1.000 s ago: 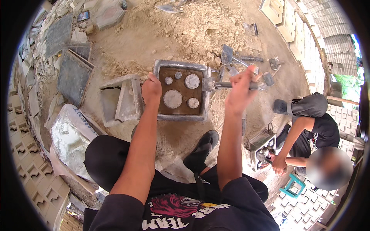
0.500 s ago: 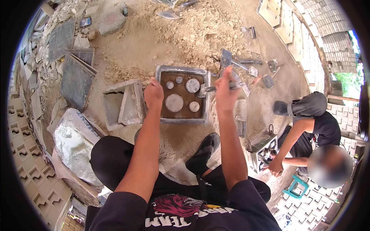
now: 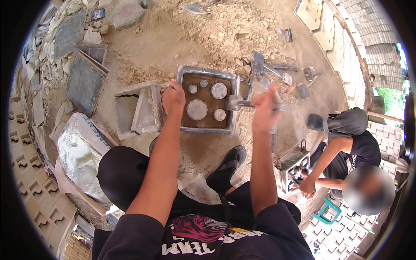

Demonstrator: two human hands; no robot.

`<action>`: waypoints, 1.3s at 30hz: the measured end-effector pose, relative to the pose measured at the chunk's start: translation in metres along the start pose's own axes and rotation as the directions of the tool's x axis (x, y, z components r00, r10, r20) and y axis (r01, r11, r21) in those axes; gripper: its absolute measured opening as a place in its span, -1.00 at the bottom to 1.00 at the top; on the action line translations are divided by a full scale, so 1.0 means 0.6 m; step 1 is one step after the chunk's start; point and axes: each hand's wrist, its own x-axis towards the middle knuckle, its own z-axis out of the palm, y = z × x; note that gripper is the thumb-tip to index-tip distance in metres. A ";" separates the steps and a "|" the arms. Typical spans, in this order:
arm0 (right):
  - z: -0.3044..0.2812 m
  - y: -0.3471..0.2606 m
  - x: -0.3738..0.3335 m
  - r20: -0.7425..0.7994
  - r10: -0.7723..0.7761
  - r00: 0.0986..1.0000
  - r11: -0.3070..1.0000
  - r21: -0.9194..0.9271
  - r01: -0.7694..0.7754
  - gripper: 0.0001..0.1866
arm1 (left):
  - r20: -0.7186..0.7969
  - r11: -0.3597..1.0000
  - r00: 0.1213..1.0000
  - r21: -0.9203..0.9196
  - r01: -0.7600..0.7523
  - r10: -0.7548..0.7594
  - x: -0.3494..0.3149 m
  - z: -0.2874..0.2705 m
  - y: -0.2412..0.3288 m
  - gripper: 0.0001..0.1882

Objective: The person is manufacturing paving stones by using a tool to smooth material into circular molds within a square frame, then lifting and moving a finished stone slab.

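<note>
A square mould frame [image 3: 208,70] lies on the ground before me, with a brown bed and several grey round discs [image 3: 197,110] of different sizes inside. My left hand [image 3: 173,99] is closed at the frame's left wall, gripping it; the fingertips are partly hidden. My right hand [image 3: 265,110], smeared by motion, is closed round the handle of a hammer [image 3: 233,103]. The hammer's head is at the frame's right wall; whether it touches cannot be made out.
A broken concrete box [image 3: 147,108] sits left of the frame, near flat dark slabs [image 3: 86,89] and an open cement sack [image 3: 82,145]. A shovel-like tool [image 3: 258,63] and a mallet [image 3: 302,90] lie to the right. A co-worker [image 3: 353,145] crouches at right beside another mould [image 3: 294,167].
My right hand has moved slightly right and down with the hammer, whose head has shifted onto the right wall. My left hand stays at the left wall. The view has shifted a little.
</note>
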 end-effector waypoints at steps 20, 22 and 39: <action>-0.045 0.060 -0.045 -0.022 -0.007 1.000 0.995 -0.102 0.005 -0.46 | 0.064 0.999 0.998 -0.053 0.007 -0.004 -0.008 -0.005 0.012 -0.27; -0.019 -0.003 -0.031 0.011 0.126 0.992 0.988 -0.096 -0.125 -0.46 | 0.039 0.995 0.999 -0.094 0.022 -0.018 -0.007 -0.020 0.002 -0.25; -0.044 0.011 -0.078 0.099 -0.034 0.995 0.987 -0.151 0.049 -0.48 | 0.041 0.995 0.999 -0.094 0.010 -0.006 -0.009 -0.009 0.006 -0.26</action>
